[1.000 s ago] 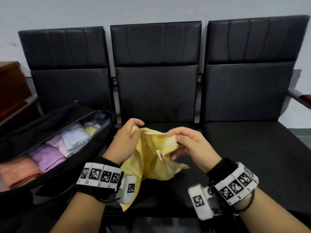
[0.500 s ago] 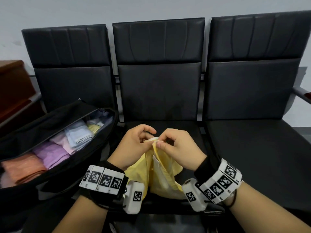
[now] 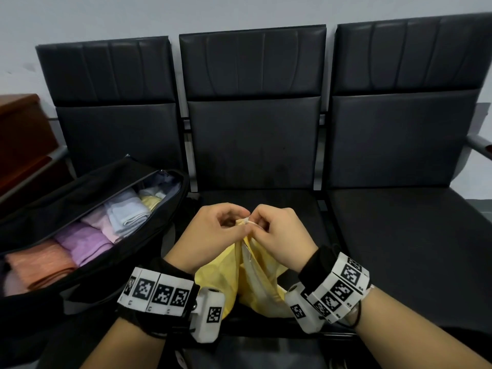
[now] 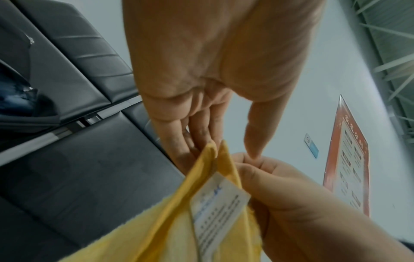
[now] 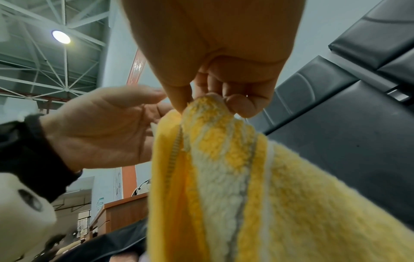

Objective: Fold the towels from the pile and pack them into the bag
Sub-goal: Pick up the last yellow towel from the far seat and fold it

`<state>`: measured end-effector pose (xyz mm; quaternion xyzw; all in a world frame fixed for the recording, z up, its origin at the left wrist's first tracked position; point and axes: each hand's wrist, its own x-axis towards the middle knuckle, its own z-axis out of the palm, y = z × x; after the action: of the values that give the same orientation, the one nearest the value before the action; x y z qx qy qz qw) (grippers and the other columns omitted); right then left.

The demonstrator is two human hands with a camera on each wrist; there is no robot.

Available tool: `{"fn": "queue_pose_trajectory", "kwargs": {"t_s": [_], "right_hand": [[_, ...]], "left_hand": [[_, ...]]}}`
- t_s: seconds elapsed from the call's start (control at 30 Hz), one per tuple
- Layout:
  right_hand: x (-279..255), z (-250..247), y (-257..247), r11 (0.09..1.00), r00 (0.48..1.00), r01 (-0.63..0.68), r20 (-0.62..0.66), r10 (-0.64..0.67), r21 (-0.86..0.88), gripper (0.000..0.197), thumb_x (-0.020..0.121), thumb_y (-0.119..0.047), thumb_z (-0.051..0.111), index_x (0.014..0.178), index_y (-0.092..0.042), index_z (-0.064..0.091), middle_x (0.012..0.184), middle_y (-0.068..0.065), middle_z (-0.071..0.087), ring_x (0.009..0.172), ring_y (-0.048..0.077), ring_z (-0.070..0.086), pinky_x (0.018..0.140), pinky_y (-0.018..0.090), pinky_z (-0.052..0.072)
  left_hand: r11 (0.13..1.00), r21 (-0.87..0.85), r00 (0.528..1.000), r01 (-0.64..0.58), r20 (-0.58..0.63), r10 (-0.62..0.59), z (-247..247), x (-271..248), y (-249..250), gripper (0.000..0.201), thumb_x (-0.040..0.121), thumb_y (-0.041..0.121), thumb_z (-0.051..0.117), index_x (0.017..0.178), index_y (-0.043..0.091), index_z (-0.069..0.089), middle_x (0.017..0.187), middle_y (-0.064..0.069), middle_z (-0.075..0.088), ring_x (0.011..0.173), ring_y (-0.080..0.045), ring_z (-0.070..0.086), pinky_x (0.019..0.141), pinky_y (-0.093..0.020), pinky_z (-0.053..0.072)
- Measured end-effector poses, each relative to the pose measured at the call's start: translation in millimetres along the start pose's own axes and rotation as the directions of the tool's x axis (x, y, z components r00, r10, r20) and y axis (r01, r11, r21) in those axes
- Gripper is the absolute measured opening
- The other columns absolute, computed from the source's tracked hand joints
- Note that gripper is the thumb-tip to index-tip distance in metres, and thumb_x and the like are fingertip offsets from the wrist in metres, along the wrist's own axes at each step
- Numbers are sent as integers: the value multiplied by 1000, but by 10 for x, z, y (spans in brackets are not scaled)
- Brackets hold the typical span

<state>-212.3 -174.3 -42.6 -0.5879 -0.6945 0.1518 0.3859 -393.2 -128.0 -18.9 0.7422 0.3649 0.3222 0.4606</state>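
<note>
Yellow towel (image 3: pixel 255 278) hung with its long axis vertical at lower centre of the head view, its top corner pinched by both the left hand (image 3: pixel 213 235) and right hand (image 3: pixel 282 235), touching, while the open bag (image 3: pixel 87 278) lay at left.

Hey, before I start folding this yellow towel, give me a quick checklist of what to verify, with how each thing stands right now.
1. Right hand pinches the yellow towel at its top: ok.
2. Left hand grips the towel: cannot tell; its fingers lie against it.
3. Towel spread flat: not ok; it hangs bunched.
4. Care label tucked inside: not ok, exposed.
5. Middle seat free for folding: ok.
6. Bag open, folded towels inside: ok.
</note>
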Motion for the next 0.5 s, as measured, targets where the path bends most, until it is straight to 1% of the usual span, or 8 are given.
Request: {"fn": "queue_pose_trajectory", "kwargs": {"t_s": [0.07,0.1,0.17,0.27,0.37,0.43,0.5], "right_hand": [[-6,11,0,1000,1000,-4,2,4,16,8,89,-35,64,82,-32,62,67,-11,59,65,5,58,59,25,51],[-9,18,-2,1000,1000,2,1,-2,31,8,90,-35,63,83,-31,63,68,-10,59,66,5,58,59,26,52],[-13,27,-2,998,1000,16,-5,-16,68,9,91,-36,62,84,-31,64,70,-11,60,68,6,59,59,25,51],[-19,38,2,994,1000,9,0,-9,109,9,93,-37,62,87,-32,64,73,-11,62,71,5,60,61,23,51],[-14,35,-3,992,1000,-10,21,8,124,8,93,-39,62,89,-32,65,76,-11,64,73,5,61,64,27,54],[-13,15,18,988,997,-9,71,-2,154,11,92,-42,62,88,-33,66,76,-11,66,73,4,63,65,26,54],[-20,-13,88,989,986,4,167,-29,150,14,89,-44,63,86,-32,67,76,-10,67,72,5,63,65,25,52]], "left_hand": [[1000,1,1000,-11,-23,11,21,-9,-23,23,79,26,82,100,30,74,97,3,76,91,-14,73,81,-32,60],[1000,19,999,-19,-43,20,27,-10,-40,23,81,18,82,99,29,74,95,3,76,89,-14,73,79,-31,60],[998,50,996,-34,-86,38,35,-8,-66,23,82,11,80,97,28,74,91,3,76,85,-13,73,74,-27,58],[997,54,991,-47,-123,53,50,-11,-90,21,83,10,79,95,26,75,88,4,75,83,-12,72,73,-26,57],[992,110,985,-66,-150,82,54,-24,-103,20,84,12,79,95,28,75,87,9,74,82,-10,71,74,-28,58],[981,175,978,-88,-172,118,39,-37,-98,22,84,13,77,93,33,73,87,12,73,81,-9,70,72,-26,58],[968,223,965,-114,-207,161,-7,-37,-93,27,84,11,75,91,36,71,87,15,72,79,-6,69,69,-21,56]]}}
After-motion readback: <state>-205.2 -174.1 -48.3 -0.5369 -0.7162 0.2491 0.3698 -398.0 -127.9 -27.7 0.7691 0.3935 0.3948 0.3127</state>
